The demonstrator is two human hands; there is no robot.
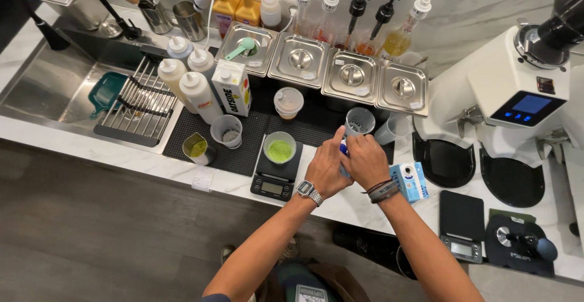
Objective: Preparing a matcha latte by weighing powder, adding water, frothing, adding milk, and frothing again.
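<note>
**Two hands closed on one small blue-capped container at the bar edge**

Here, both hands met just below a clear cup (359,121). The left hand (325,167), a metal watch on its wrist, curled around a small blue-capped container (344,150) with the forefinger stretched up toward the cup's side. The right hand (367,161), with dark bands on its wrist, clasped the same container from the other side, fingers wrapped tight. Most of the container was hidden between the palms, so its kind could not be told.

Just beside the right wrist lay a small blue-and-white carton (410,181) on the white counter (152,161). To the left of the hands stood a black scale (277,179) bearing a cup of green powder (279,148). Farther left, on the black mat (243,156), stood a measuring cup (226,131) and a steel pitcher (196,149).

As a judgement, the risks lay close by: a hard twist or squeeze might have jerked the container free and spilled its contents, and a slipping left elbow or wrist might have knocked the scale and scattered the green powder. The clear cup, light and near the fingertips, could have tipped at a nudge.
</note>
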